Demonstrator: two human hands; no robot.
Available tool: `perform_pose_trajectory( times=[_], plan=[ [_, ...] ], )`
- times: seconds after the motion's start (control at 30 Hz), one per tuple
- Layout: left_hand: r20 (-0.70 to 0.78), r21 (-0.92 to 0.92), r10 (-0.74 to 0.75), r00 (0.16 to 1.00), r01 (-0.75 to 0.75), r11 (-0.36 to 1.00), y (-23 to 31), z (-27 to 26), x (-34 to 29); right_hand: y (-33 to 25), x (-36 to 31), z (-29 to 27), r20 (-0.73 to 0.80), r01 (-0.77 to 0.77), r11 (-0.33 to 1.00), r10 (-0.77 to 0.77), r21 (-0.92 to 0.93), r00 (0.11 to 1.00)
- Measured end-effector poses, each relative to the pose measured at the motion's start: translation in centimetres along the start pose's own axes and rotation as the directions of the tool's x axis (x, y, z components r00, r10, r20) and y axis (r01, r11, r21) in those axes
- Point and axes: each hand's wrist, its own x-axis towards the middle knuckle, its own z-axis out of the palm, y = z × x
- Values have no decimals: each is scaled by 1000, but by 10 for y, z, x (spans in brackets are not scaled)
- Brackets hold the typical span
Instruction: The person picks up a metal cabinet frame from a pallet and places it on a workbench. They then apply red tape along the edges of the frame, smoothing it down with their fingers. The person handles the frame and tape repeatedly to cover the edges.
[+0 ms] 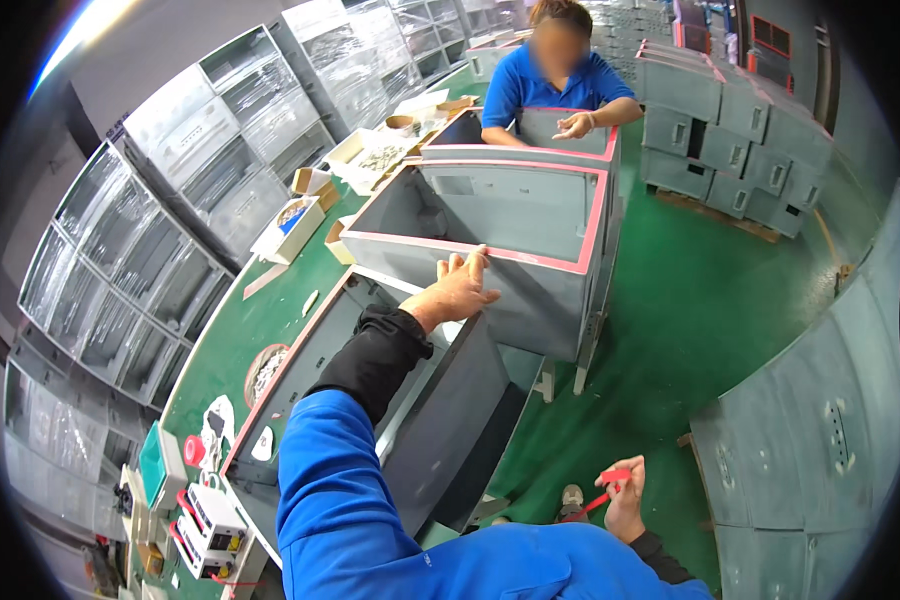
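My left hand [458, 290] reaches forward with its fingers apart, fingertips resting on the near rim of a grey metal cabinet [540, 300]. A pinkish-red strip [598, 215] runs along that cabinet's open rim. Low on the right, beside my body, my right hand [625, 505] is closed on a red strip [615, 476], with a length of it slanting down to the left. Under my left arm lies another open grey cabinet [450, 410], its inside partly hidden by my sleeve.
A co-worker in blue [560, 75] leans over a farther cabinet. Parts trays [288, 232] and white-and-red devices [208, 530] line the green table [240, 345]. Grey cabinets stand stacked at far right [725, 140] and near right [800, 440]; wrapped ones [110, 250] stand left.
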Motion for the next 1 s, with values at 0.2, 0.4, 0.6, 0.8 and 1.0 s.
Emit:
perform_pose_trajectory(
  times=[0.2, 0.4, 0.6, 0.8, 1.0],
  plan=[
    [19, -149, 67, 998, -63, 987, 32, -6, -38, -24, 83, -3, 217, -30, 998, 40, -47, 975],
    [-27, -250, -193, 981, 180, 951, 31, -31, -76, -82, 143, 58, 561, 101, 980, -181, 170, 808],
    [-110, -915, 162, 981, -163, 368, 83, -44, -145, -185, 166, 207, 669, 82, 768, -600, 635, 439],
    [-665, -250, -229, 711, 77, 965, 28, -50, -252, -223, 189, 304, 437, 280, 661, -700, 697, 564],
    [-300, 320, -246, 922, 341, 884, -49, 3, -395, -137, 167, 350, 670, 593, 747, -608, 301, 426]
  ],
)
